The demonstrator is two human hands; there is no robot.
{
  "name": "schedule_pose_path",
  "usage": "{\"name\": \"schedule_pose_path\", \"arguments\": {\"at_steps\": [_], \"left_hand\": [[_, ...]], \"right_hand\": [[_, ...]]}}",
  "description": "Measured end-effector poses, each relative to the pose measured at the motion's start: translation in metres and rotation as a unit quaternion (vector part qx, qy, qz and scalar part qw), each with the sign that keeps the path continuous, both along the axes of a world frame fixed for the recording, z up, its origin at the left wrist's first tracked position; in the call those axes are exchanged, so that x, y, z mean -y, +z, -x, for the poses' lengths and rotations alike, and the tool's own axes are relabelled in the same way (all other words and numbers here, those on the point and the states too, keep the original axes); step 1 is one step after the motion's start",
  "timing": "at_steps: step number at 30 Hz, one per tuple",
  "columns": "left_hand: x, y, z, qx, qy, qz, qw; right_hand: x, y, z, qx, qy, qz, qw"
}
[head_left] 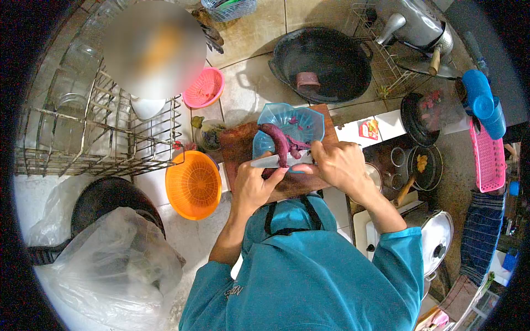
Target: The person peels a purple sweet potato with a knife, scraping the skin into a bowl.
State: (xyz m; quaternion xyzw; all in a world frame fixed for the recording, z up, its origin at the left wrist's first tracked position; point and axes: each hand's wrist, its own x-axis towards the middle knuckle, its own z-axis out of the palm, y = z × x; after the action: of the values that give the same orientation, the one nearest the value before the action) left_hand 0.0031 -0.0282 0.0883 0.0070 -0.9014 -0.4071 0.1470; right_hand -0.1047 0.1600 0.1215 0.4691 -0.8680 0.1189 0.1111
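Note:
My right hand (338, 164) is closed around the handle of a knife (268, 161), its pale blade pointing left. The blade lies across the lower end of a curved purple sweet potato (279, 142). At that end, my left hand (251, 186) is closed on the sweet potato, thumb close to the blade. Under and behind them is a translucent blue bowl (310, 117) with purple pieces (295, 148) in and over it. The bowl stands on a wooden cutting board (236, 144).
An orange basket (193, 185) and a pink basket (204, 88) stand to the left, near a wire dish rack (149, 146). Behind lies a black wok (326, 60). A pan (425, 168) and a lidded pot (438, 243) are on the right. A plastic bag (116, 270) sits front left.

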Motion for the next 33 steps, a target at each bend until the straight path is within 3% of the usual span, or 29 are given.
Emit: {"name": "schedule_pose_path", "arguments": {"at_steps": [3, 6, 9, 12, 15, 21, 24, 27, 33], "left_hand": [[-0.002, 0.012, -0.004, 0.073, 0.007, -0.051, 0.996], [0.006, 0.001, -0.011, -0.016, -0.002, -0.01, 1.0], [0.008, -0.007, -0.018, 0.05, -0.01, -0.164, 0.985], [0.008, -0.006, -0.017, 0.105, 0.006, -0.118, 0.987], [0.005, -0.002, -0.01, 0.062, -0.01, -0.128, 0.99], [0.006, -0.008, -0.009, 0.069, 0.031, -0.022, 0.997], [0.007, -0.008, -0.004, 0.026, 0.017, -0.074, 0.997], [0.004, 0.0, 0.002, -0.022, 0.038, -0.049, 0.998], [0.004, 0.0, 0.005, 0.001, 0.042, -0.055, 0.998]], "right_hand": [[0.0, 0.0, 0.001, -0.014, 0.004, 0.022, 1.0], [0.0, 0.0, 0.003, -0.013, 0.008, 0.027, 1.0], [0.0, -0.003, 0.005, -0.002, 0.013, 0.011, 1.0], [0.0, -0.004, 0.006, -0.009, 0.013, 0.013, 1.0], [-0.001, -0.007, 0.006, -0.013, 0.012, 0.018, 1.0], [0.0, -0.005, 0.003, -0.013, -0.005, 0.024, 1.0], [0.001, 0.0, -0.001, 0.018, -0.022, 0.003, 1.0], [0.003, -0.001, -0.003, 0.01, -0.036, 0.01, 0.999], [0.007, -0.016, 0.003, -0.006, -0.036, 0.028, 0.999]]}}
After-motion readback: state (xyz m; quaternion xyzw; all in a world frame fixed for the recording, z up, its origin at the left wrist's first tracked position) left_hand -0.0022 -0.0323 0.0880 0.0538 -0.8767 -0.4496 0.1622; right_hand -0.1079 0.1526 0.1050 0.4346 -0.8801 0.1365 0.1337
